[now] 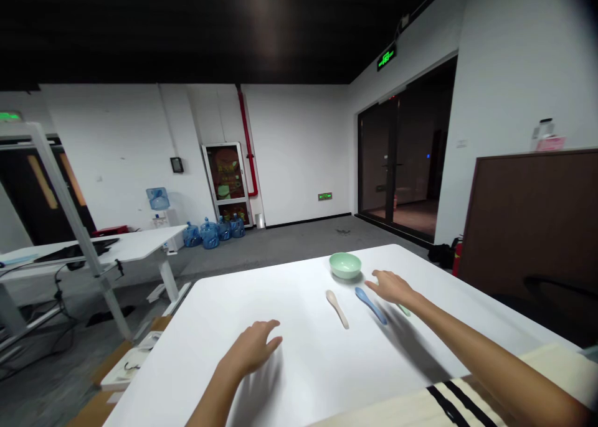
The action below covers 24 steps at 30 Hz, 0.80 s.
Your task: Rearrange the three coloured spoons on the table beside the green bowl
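A light green bowl [345, 265] stands upright near the far edge of the white table [210, 327]. In front of it lie a beige spoon [337, 309] and a blue spoon [371, 306]. A green spoon [404, 310] lies to their right, mostly covered by my right hand [391, 286]. That hand is held over the green spoon, right of the bowl, with thumb and fingers apart and nothing seen in its grasp. Over the table's left part hovers my left hand [255, 347], thumb and fingers apart, holding nothing. The beige spoon is the nearest thing to it.
Another white desk [149, 241] with cables and a metal frame stands at the left. Open cardboard boxes [105, 358] sit on the floor beside my table. A brown partition [527, 228] rises at the right. Several blue water bottles [210, 233] stand by the far wall.
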Motion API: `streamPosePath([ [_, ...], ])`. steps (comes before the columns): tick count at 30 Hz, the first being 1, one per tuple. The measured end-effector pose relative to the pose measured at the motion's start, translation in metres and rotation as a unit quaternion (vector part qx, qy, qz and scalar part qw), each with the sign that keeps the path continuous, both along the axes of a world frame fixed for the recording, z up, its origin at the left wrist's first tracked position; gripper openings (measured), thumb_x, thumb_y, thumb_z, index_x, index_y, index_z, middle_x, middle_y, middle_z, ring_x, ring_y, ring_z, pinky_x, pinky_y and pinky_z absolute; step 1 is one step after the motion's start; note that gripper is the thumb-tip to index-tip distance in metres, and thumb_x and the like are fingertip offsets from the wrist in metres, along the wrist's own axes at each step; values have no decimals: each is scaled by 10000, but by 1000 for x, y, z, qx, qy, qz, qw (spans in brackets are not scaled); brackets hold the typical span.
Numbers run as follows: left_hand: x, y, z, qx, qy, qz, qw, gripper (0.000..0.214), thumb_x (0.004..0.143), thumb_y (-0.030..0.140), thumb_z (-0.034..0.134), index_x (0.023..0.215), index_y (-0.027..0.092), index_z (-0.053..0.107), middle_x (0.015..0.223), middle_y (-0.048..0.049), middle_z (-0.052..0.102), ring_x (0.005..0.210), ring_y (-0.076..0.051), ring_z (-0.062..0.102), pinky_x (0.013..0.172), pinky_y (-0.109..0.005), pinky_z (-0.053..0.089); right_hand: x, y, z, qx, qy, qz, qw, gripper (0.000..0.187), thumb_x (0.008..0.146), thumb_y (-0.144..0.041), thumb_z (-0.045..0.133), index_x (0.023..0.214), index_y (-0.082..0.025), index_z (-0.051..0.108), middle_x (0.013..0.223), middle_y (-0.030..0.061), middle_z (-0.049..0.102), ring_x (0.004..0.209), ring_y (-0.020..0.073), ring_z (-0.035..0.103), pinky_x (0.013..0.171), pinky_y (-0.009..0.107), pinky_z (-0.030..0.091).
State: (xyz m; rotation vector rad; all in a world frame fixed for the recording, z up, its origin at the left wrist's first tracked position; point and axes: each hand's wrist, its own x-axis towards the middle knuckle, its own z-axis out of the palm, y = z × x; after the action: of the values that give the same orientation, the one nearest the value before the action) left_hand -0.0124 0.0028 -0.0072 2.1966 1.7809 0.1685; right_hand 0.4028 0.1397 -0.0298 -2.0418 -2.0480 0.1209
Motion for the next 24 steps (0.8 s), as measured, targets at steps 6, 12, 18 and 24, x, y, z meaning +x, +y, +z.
streamPosePath([
  [6, -1, 3, -7, 6, -8, -2, 1000, 555, 884, 581, 385, 1348, 298, 498, 1337, -61, 580, 1220, -273, 524, 997, -393, 410, -35, -35, -12, 44, -5, 69, 997, 643, 889, -564, 412, 1451, -252, 383, 1540, 128, 314, 1363, 346, 346, 998, 446, 369],
  [12, -1, 3, -7, 9, -2, -2, 1000, 549, 889, 570, 383, 1348, 291, 497, 1330, -69, 586, 1219, -271, 526, 998, -392, 407, -42, -44, -31, 18, -4, 100, 995, 654, 894, -544, 434, 1451, -205, 389, 1534, 162, 317, 1380, 347, 321, 1037, 454, 341],
  [18, 0, 3, -6, 4, -1, -1, 1000, 558, 887, 576, 379, 1352, 290, 495, 1337, -67, 581, 1217, -284, 525, 993, -399, 410, -40, -42, -25, 41, 0, 110, 993, 605, 901, -533, 428, 1392, -182, 451, 1440, 179, 449, 1300, 329, 432, 995, 394, 369],
  [24, 2, 1, -2, -1, 1, 0, 1000, 545, 892, 548, 384, 1355, 281, 493, 1329, -75, 584, 1210, -273, 532, 1000, -401, 409, -60, -34, -1, 9, 0, 118, 993, 419, 911, -485, 419, 1113, -171, 608, 1088, 137, 666, 1029, 280, 618, 818, 326, 432],
])
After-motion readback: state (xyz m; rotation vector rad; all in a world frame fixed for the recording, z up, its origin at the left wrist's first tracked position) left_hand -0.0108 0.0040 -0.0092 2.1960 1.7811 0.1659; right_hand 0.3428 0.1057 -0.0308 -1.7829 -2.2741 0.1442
